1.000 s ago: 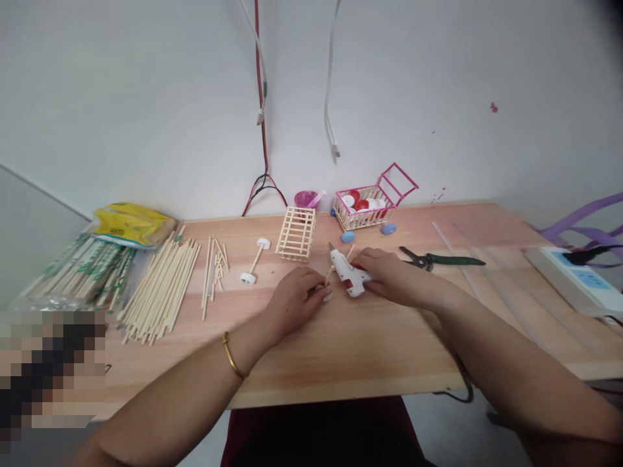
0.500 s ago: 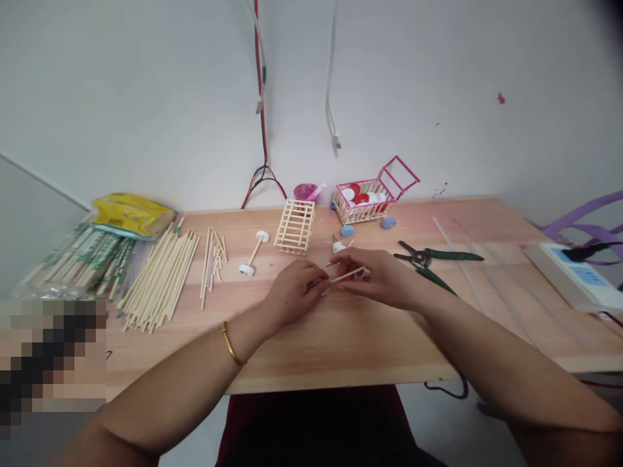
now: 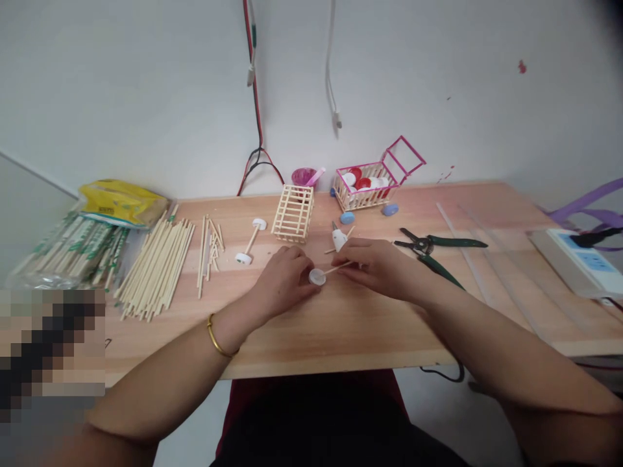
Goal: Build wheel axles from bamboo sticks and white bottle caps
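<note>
Between its fingertips my left hand grips a white bottle cap, its hollow side facing up toward me. My right hand pinches a thin wooden stick, whose left end reaches the cap's inside; whether it touches the bottom I cannot tell. Just behind the right fingers lies a white glue gun, partly hidden by that hand, with short stick pieces beside it. Left of the hands is a stick with white caps on both ends. A slatted stick basket stands behind them.
A pink-rimmed cart holding red and white caps stands at the back, near a purple bowl. Loose sticks and a yellow packet lie left. Green-handled pruning shears, clear glue sticks and a power strip are right.
The cap now shows its hollow side between my left fingers, and the stick's end has come to it. My hands have drawn slightly apart. The whole view has shifted a little.
</note>
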Tool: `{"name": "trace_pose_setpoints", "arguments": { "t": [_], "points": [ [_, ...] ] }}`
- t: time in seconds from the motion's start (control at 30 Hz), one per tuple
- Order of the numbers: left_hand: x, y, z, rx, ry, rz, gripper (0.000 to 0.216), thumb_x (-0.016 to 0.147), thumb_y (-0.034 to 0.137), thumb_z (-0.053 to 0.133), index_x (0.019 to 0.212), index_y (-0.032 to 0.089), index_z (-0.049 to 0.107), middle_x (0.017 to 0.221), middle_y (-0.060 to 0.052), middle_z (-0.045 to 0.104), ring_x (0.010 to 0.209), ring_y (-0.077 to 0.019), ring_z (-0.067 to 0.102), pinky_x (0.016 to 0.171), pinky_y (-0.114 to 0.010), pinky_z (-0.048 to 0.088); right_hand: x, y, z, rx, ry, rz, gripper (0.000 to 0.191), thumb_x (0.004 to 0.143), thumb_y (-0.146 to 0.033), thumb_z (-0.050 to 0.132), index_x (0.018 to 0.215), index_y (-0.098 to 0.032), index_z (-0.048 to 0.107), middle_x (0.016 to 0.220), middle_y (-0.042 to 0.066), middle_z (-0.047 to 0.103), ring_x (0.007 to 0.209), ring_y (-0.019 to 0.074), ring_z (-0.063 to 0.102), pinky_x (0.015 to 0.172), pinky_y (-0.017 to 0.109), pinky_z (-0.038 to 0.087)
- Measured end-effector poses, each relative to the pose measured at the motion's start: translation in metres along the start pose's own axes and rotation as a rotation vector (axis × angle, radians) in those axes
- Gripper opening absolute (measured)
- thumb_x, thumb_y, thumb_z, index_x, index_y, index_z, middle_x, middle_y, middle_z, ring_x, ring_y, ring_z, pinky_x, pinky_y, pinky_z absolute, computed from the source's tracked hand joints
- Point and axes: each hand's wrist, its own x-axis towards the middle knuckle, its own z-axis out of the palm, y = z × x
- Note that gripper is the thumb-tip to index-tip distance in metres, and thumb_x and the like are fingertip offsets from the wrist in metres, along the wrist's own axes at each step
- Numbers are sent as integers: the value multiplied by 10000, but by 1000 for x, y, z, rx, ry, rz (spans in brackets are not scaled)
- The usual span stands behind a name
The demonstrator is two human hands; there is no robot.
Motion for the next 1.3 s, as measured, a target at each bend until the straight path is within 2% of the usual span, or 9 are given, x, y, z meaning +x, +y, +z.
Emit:
{"name": "trace_pose_setpoints", "arguments": {
  "t": [0.17, 0.4, 0.5, 0.63, 0.77, 0.87, 1.03, 1.3],
  "points": [
    [0, 2, -1, -169, 54, -31, 175, 775, 277, 631, 901, 156, 623, 858, -57, 635, 798, -191, 560, 727, -339, 444, 1, 0, -1, -69, 19, 12, 142, 876, -180, 543, 938, -166, 669, 887, 71, 665, 801, 169, 600, 708, 276, 451],
    [2, -10, 4, -860, 86, -149, 296, 750, 255, 680, 1011, 169, 570, 953, -56, 667, 893, -163, 636, 829, -326, 503, 1, -8, -9, -16, 176, 78, 76, 858, -193, 570, 861, -163, 640, 754, 29, 653, 704, 143, 568, 655, 250, 409],
    [3, -10, 2, -980, 98, -180, 335, 741, 252, 704, 1037, 169, 571, 969, -62, 678, 926, -168, 650, 864, -343, 511, -1, -7, -8, -16, 215, 57, 65, 848, -177, 558, 869, -171, 619, 763, 27, 648, 705, 144, 564, 657, 250, 405],
    [4, -4, -3, -1052, 131, -178, 330, 731, 213, 722, 1020, 173, 568, 1070, -78, 666, 973, -176, 656, 901, -352, 512, -2, -4, -4, 8, 275, 39, 58, 845, -183, 549, 870, -180, 601, 790, 34, 651, 705, 146, 562, 650, 253, 403],
    [5, -3, -3, -1039, 182, -168, 335, 717, 206, 737, 1010, 166, 579, 943, -51, 677, 871, -144, 661, 853, -314, 529, -3, -3, 0, 24, 300, 50, 82, 866, -229, 531, 870, -176, 594, 783, 42, 641, 701, 150, 556, 645, 257, 395],
    [5, -5, -1, -1045, 182, -187, 340, 708, 196, 744, 1011, 171, 592, 870, -27, 670, 813, -119, 644, 800, -273, 528, -2, -3, 2, 39, 288, 74, 102, 874, -246, 520, 885, -172, 589, 787, 42, 636, 681, 141, 554, 634, 251, 385],
    [4, -8, 1, -1075, 178, -193, 347, 699, 188, 749, 1014, 174, 605, 875, -19, 664, 831, -110, 628, 801, -256, 513, 0, -5, 2, 88, 252, 129, 90, 860, -225, 523, 855, -170, 594, 743, 24, 636, 642, 127, 542, 610, 240, 362],
    [3, -8, -3, -978, 200, -163, 366, 705, 240, 737, 1046, 173, 625, 856, -33, 659, 807, -135, 619, 768, -300, 518, 2, 1, 6, 362, 147, 239, 101, 857, -273, 531, 842, -180, 567, 674, -12, 582, 604, 115, 526, 571, 229, 384]
  ]
}}
